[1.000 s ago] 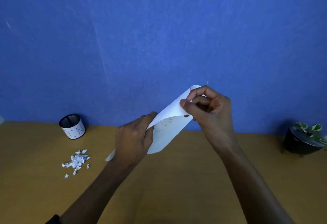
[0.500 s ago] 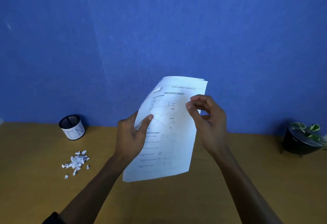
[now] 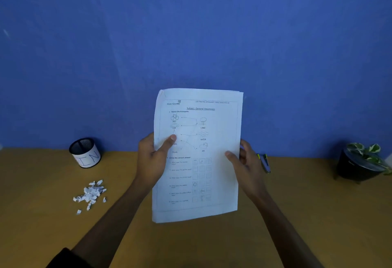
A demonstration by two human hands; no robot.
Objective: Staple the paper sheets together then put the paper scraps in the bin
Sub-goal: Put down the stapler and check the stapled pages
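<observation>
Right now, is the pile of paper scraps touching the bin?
Apart. The head view shows the scraps lying on the table, with a bare strip of tabletop between them and the bin behind them.

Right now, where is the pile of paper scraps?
In the head view the paper scraps lie on the table at the left, just in front of the mesh bin and left of the left hand.

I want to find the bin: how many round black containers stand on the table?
2. A black mesh cup with a white label stands far left near the wall; a black plant pot stands far right. The held paper sheets may hide others.
</observation>
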